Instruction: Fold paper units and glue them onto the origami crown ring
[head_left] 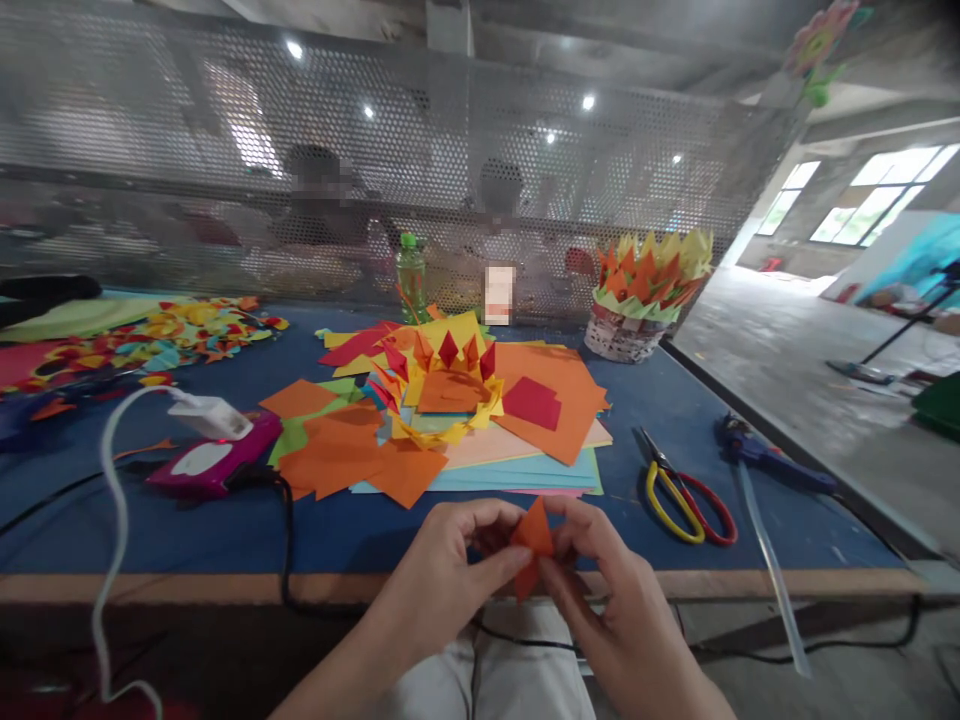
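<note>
A small folded piece of orange paper (534, 545) is pinched between both hands over the near edge of the blue table (225, 520). My left hand (448, 575) grips its left side with thumb and fingers closed. My right hand (600, 590) pinches its right side. Just beyond the hands lies a heap of loose coloured paper sheets (465, 440), mostly orange. On the heap sits a ring of folded yellow, red and orange pieces (444, 385).
Yellow-and-red scissors (684, 495) and a blue glue gun (772, 462) lie at the right. A pink device (214, 462) with a white charger and cables sits at the left. A paper-filled basket (646, 300), a green bottle (410, 275), paper scraps and a mesh screen with people behind stand further back.
</note>
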